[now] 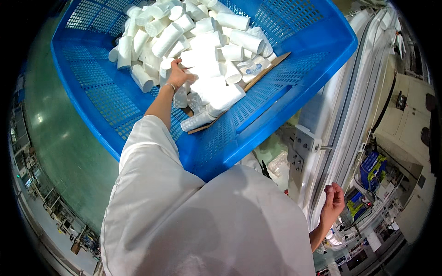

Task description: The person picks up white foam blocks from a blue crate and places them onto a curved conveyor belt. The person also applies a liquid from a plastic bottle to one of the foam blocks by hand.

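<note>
My left hand reaches into a big blue plastic basket, its thumb and fingers apart against a heap of white rolls. Strong glare washes out the rolls right beside its fingers, and I see none gripped. The white rolls are short cylinders, lying at all angles. Nearest the basket's front, one white roll with a textured side rests by a strip of brown cardboard. At the lower right, my right hand is raised beside a pale metal rail, its fingers curled in with nothing visible in them.
A long pale conveyor rail with a metal bracket runs along the right. Beyond it stands beige machinery with cables. Clear plastic wrap lies below the basket. Green floor stretches along the left.
</note>
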The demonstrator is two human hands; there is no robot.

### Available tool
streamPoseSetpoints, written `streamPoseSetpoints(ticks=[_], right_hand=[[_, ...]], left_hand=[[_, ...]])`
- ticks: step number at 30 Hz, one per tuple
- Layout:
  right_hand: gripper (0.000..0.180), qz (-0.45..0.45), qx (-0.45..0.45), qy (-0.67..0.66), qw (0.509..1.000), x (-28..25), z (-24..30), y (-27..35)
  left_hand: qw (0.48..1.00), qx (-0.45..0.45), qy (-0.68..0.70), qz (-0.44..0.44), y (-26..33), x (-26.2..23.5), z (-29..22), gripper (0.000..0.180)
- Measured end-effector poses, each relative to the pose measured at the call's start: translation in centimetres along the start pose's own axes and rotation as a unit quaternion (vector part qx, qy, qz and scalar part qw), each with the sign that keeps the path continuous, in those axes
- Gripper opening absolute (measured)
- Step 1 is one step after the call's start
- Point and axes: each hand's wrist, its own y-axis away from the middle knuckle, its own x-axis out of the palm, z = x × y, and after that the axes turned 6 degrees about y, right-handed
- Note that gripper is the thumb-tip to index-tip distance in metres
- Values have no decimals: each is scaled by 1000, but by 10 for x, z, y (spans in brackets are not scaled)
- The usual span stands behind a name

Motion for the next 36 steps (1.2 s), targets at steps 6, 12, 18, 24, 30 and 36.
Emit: streamPoseSetpoints(ticks=[6, 12, 18, 24, 30, 36], right_hand=[[19, 23, 1, -25, 999, 11, 9, -4], [18, 39, -8, 3, 999, 12, 13, -2], [19, 43, 10, -13, 999, 15, 5, 4], [19, 40, 37, -11, 998, 17, 4, 11], [20, 37, 49, -1, 998, 20, -1, 14], [21, 42, 42, 0, 998, 16, 7, 16]], left_hand=[[998, 52, -14, -12, 16, 11, -3, 106], [996, 83, -22, 6, 1, 9, 10, 104], [984, 112, -138, -8, -6, 17, -23, 121], [978, 138, -146, -54, 9, 30, -36, 115], [958, 217, -188, 16, 7, 41, -38, 82], [988, 144, -48, 24, 6, 44, -36, 72]])
